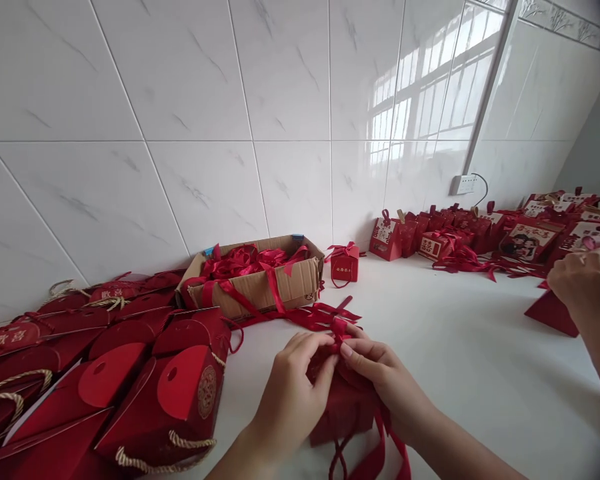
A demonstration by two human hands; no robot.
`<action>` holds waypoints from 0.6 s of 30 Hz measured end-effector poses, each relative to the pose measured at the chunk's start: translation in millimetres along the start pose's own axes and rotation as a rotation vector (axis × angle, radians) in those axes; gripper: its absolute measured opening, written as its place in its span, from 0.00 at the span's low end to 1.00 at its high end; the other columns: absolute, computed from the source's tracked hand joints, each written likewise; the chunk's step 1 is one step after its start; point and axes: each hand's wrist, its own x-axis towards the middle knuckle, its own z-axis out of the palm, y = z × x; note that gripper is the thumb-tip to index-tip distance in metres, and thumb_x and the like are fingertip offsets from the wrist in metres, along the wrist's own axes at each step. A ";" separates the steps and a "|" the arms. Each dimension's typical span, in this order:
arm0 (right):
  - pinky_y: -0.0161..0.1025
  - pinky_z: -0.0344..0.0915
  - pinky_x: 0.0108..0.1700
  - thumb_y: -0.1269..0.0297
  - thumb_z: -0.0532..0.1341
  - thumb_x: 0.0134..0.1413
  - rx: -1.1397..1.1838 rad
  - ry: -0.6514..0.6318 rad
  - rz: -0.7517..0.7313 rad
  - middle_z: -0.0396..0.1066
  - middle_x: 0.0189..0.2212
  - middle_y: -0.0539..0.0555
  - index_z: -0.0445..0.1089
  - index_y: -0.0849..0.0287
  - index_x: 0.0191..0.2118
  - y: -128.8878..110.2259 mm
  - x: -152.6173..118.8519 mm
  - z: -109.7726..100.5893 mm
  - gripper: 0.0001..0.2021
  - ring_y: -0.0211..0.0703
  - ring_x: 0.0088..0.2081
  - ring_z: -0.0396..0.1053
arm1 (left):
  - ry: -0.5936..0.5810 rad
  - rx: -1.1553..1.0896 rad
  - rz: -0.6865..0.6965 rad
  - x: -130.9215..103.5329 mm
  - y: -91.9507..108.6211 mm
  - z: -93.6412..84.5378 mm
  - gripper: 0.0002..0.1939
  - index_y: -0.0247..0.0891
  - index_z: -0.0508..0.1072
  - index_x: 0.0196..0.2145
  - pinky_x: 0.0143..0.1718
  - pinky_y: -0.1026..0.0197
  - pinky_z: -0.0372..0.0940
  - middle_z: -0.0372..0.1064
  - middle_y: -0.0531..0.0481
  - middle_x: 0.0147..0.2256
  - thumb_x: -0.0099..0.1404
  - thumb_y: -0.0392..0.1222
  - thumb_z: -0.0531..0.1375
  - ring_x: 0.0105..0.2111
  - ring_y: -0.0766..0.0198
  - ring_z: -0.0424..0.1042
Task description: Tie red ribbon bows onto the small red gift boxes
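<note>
While the left hand [297, 383] pinches a red ribbon [339, 329], the right hand [383, 373] grasps it too.
Red box [346, 407]: beneath both hands on the white table [455, 347], near the cardboard carton [297, 283].

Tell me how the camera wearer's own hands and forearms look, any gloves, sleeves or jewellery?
The left hand and right hand are both ungloved. The forearms are bare, with no sleeve, watch or bracelet in view. No ring is visible either.
</note>
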 end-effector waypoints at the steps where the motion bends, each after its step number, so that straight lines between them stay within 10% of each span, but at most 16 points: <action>1: 0.49 0.53 0.59 0.50 0.62 0.50 -0.023 0.002 -0.010 0.66 0.50 0.60 0.77 0.57 0.30 0.2 -0.5 0.9 0.15 0.52 0.64 0.44 | 0.023 -0.021 -0.018 -0.7 -1.9 0.1 0.07 0.40 0.74 0.38 0.43 0.57 0.68 0.74 0.47 0.38 0.62 0.36 0.57 0.39 0.59 0.72; 10: 0.44 0.59 0.54 0.47 0.55 0.56 -0.256 0.007 -0.074 0.68 0.49 0.56 0.75 0.57 0.34 -6.8 -3.6 -0.9 0.19 0.49 0.53 0.63 | 0.048 -0.253 -0.267 -2.6 -14.5 -16.1 0.06 0.38 0.78 0.31 0.45 0.56 0.68 0.77 0.47 0.35 0.57 0.42 0.63 0.39 0.57 0.74; 18: 0.47 0.60 0.47 0.66 0.59 0.53 -0.741 0.033 -0.536 0.74 0.34 0.53 0.69 0.54 0.38 -1.9 -0.5 -10.2 0.05 0.46 0.39 0.70 | -0.119 -0.232 -0.233 -2.3 -2.0 -32.2 0.06 0.36 0.74 0.34 0.43 0.62 0.66 0.74 0.48 0.36 0.62 0.40 0.58 0.39 0.62 0.72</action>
